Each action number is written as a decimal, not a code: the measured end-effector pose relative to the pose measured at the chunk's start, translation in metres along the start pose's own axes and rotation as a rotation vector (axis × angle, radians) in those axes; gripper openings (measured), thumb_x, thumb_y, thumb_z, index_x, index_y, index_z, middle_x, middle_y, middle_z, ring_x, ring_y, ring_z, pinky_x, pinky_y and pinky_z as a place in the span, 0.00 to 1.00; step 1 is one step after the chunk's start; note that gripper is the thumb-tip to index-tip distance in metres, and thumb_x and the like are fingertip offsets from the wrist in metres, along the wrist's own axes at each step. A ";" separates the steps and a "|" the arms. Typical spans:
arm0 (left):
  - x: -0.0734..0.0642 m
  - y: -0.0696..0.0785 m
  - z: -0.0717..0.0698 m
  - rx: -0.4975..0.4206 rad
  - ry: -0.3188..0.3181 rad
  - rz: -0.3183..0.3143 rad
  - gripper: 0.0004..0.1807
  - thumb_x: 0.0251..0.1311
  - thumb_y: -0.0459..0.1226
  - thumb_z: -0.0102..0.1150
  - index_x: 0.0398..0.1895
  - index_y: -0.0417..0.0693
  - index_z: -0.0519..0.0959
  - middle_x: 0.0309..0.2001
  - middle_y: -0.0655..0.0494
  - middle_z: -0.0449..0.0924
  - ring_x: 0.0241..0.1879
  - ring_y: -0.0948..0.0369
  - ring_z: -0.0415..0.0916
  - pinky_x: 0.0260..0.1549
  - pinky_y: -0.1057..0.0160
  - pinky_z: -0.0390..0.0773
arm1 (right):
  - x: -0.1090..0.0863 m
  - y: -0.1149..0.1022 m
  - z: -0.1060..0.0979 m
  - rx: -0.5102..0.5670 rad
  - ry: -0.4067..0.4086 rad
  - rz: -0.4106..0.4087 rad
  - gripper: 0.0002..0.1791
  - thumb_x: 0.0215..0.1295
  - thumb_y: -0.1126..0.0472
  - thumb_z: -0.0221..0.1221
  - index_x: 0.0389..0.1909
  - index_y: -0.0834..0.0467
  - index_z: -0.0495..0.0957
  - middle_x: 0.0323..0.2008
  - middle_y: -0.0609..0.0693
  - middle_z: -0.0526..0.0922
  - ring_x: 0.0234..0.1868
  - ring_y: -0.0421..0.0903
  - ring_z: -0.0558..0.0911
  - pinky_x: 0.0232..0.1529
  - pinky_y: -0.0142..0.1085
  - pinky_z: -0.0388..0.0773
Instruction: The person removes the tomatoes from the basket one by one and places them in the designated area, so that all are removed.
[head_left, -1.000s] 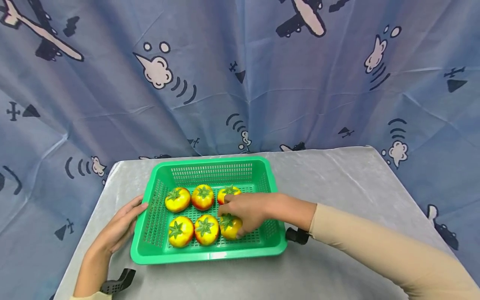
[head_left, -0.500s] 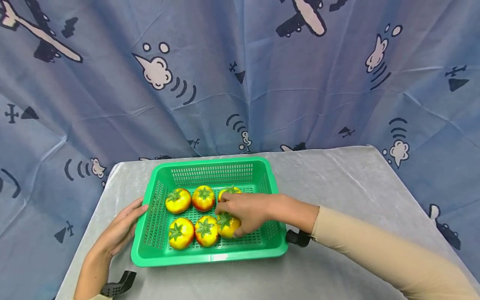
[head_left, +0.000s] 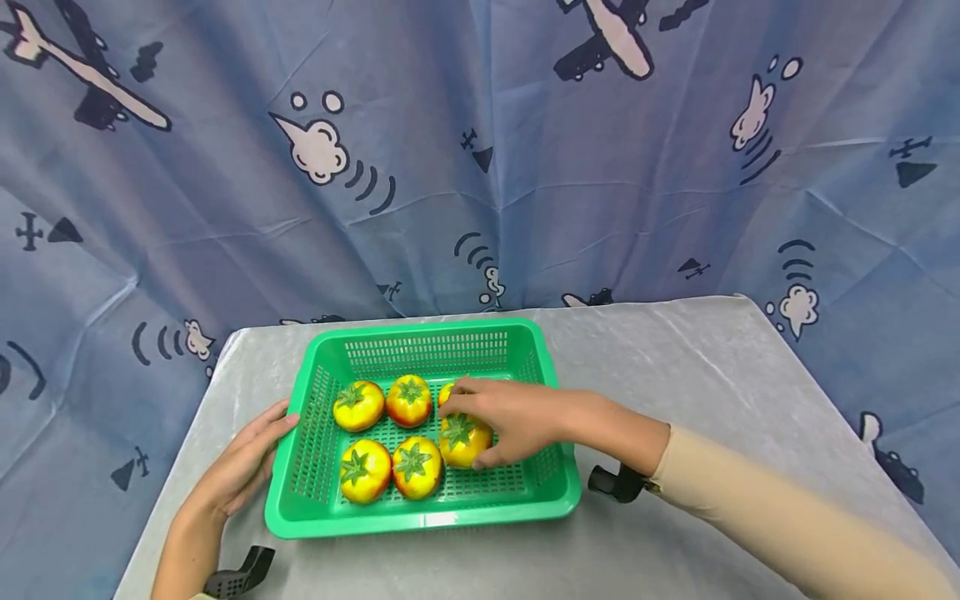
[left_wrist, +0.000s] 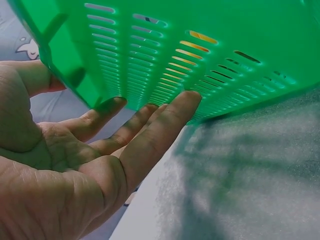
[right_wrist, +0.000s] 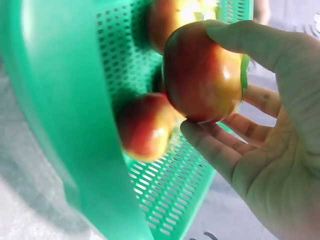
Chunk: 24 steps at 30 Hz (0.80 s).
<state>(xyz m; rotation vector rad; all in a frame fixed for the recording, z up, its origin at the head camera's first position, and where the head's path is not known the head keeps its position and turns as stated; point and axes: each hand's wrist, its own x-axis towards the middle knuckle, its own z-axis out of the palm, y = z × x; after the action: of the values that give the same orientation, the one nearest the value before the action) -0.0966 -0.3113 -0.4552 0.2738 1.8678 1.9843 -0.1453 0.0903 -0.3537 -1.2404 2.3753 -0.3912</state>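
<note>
In the head view, a green plastic basket (head_left: pixel 420 523) holds several yellow-and-red tomatoes with green star-shaped leaf tops. My right hand (head_left: pixel 517 417) pinches one tomato (head_left: pixel 461 442) between thumb and fingers. In the right wrist view this tomato (right_wrist: pixel 200 72) is raised over the basket floor, and another tomato (right_wrist: pixel 147 127) sits close below it. The back right tomato is mostly hidden behind my right hand. My left hand (head_left: pixel 243 458) rests at the basket's left side. In the left wrist view its fingers (left_wrist: pixel 155 135) stretch out along the slotted outer wall (left_wrist: pixel 150 55).
The basket stands on a table with a silvery-grey cloth (head_left: pixel 660 358). Two tomatoes (head_left: pixel 363 471) (head_left: pixel 417 468) lie at the front, and two more (head_left: pixel 358 406) (head_left: pixel 409 400) behind them. A blue patterned curtain (head_left: pixel 420 167) hangs behind the table.
My right hand has lifted the front right tomato and moved a little to the right and back with it. My left hand stays at the basket's side.
</note>
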 end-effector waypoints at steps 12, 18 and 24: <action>0.000 0.002 -0.002 -0.001 0.006 -0.023 0.38 0.87 0.41 0.35 0.83 0.26 0.34 0.63 0.69 0.81 0.60 0.67 0.84 0.57 0.62 0.87 | -0.030 0.014 -0.007 0.087 0.269 -0.023 0.38 0.63 0.53 0.76 0.73 0.50 0.74 0.68 0.49 0.76 0.66 0.47 0.77 0.68 0.47 0.82; 0.000 0.005 -0.003 0.007 0.010 -0.014 0.37 0.87 0.41 0.35 0.83 0.27 0.34 0.63 0.68 0.81 0.59 0.68 0.83 0.56 0.64 0.87 | -0.040 0.028 -0.003 0.184 0.384 0.028 0.39 0.63 0.52 0.75 0.74 0.50 0.72 0.71 0.48 0.74 0.69 0.50 0.77 0.70 0.52 0.80; 0.000 0.005 -0.001 0.011 -0.002 -0.023 0.37 0.87 0.41 0.35 0.83 0.27 0.34 0.64 0.68 0.79 0.61 0.68 0.82 0.58 0.64 0.87 | -0.053 0.041 0.006 0.242 0.517 0.083 0.39 0.62 0.54 0.76 0.72 0.51 0.71 0.70 0.48 0.75 0.66 0.48 0.78 0.65 0.50 0.82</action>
<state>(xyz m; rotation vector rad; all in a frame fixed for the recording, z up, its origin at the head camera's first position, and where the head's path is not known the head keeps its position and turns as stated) -0.0978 -0.3120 -0.4505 0.2561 1.8730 1.9586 -0.1440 0.1568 -0.3638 -1.0135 2.6778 -1.0458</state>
